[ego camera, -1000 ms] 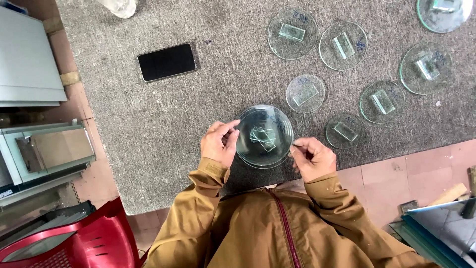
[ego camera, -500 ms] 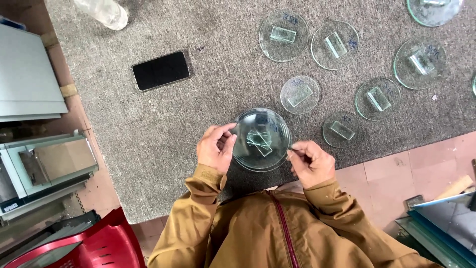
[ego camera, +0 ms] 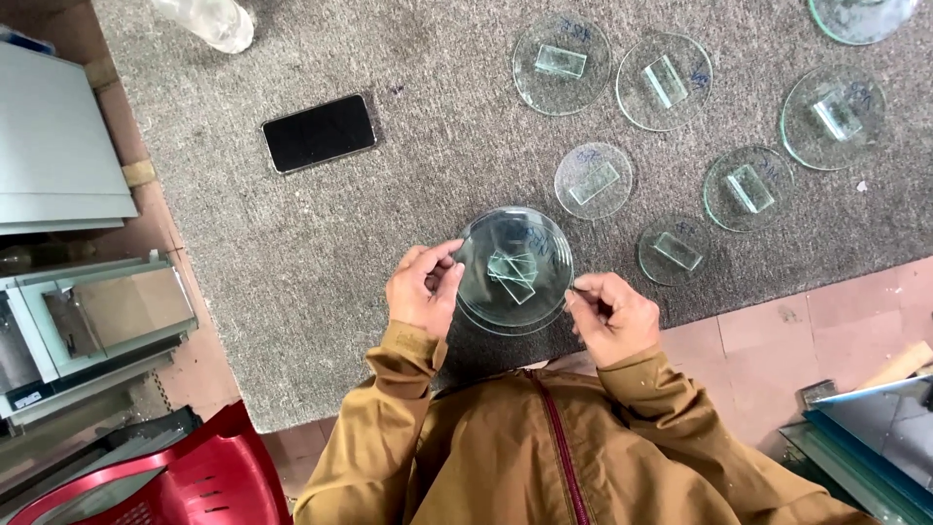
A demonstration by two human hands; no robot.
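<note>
I hold a round clear glass disc [ego camera: 515, 267] between both hands above a grey carpet [ego camera: 389, 204]. Small rectangular glass pieces lie on it. My left hand [ego camera: 423, 292] grips its left rim, and my right hand [ego camera: 607, 311] pinches its right rim. The disc looks like two stacked discs, one rim showing just below the other. My brown jacket sleeves fill the lower part of the view.
Several more round glass discs [ego camera: 593, 180], each with a small glass rectangle, lie on the carpet to the right. A black phone [ego camera: 319, 132] lies at upper left, a plastic bottle [ego camera: 209, 19] above it. A red chair [ego camera: 175, 476] and metal frames [ego camera: 87, 311] stand left.
The disc stays between my hands; my view has shifted slightly, so the carpet items sit a little higher in frame.
</note>
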